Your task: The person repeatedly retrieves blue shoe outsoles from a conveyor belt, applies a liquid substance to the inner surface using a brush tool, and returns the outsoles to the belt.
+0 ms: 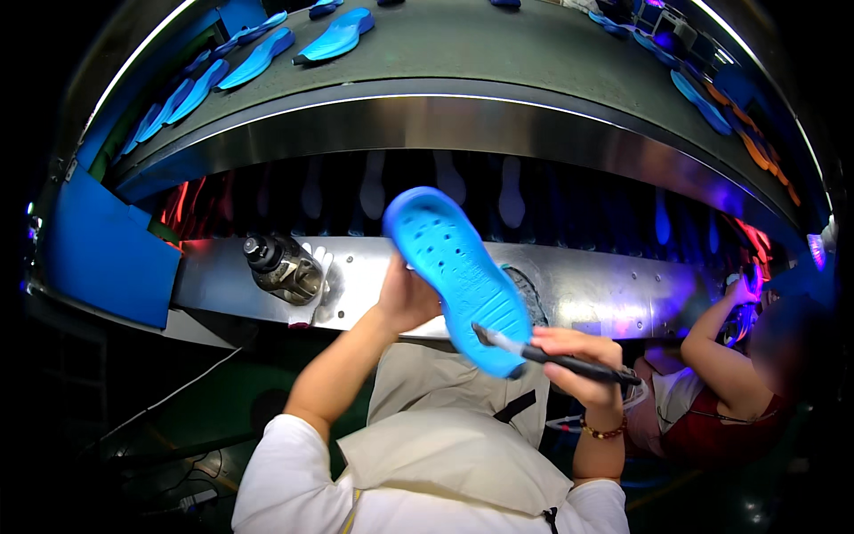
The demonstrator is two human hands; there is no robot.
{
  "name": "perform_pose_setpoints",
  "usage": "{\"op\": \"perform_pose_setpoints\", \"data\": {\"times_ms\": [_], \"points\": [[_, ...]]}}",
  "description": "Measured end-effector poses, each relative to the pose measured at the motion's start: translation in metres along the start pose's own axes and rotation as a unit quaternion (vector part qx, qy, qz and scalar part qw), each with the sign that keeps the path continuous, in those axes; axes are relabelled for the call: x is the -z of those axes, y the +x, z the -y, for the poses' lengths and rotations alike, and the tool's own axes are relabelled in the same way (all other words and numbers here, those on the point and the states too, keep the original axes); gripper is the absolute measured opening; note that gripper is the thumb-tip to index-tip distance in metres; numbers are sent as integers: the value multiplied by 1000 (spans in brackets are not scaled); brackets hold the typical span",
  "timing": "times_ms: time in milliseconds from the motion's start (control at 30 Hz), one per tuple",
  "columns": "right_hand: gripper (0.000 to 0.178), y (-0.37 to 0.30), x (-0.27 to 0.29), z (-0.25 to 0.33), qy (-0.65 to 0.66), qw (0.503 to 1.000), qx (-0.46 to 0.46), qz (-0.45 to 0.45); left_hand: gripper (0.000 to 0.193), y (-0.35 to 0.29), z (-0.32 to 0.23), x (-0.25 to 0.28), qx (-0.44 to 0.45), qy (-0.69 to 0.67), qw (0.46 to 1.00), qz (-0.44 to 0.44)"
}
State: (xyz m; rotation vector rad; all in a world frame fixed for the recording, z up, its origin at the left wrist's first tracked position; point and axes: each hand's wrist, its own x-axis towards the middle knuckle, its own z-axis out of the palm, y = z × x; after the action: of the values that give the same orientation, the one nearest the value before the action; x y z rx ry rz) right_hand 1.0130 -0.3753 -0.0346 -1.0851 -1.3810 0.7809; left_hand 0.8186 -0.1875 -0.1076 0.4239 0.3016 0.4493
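Observation:
My left hand (405, 298) grips a bright blue perforated insole (458, 271) from behind and holds it tilted in front of me, toe end up. My right hand (578, 360) is closed around a dark-handled brush (551, 356), whose tip touches the insole's lower heel end. A beaded bracelet sits on my right wrist. I wear white sleeves and a beige apron.
A steel ledge (587, 294) runs in front of me with a dark bottle (280, 265) on a white cloth. Above it a curved conveyor (463, 53) carries several blue insoles (334, 37). A blue panel (102, 249) stands at left. Another person (729, 374) works at right.

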Motion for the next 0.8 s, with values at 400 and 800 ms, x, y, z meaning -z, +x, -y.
{"op": "perform_pose_setpoints", "data": {"times_ms": [400, 800], "points": [[21, 11, -40, 6, -235, 960, 92, 123, 81, 12, 22, -11, -73, -55, 996, -10], [23, 19, -18, 0, 27, 988, 16, 151, 85, -6, 3, -37, -103, -92, 990, 2]]}}
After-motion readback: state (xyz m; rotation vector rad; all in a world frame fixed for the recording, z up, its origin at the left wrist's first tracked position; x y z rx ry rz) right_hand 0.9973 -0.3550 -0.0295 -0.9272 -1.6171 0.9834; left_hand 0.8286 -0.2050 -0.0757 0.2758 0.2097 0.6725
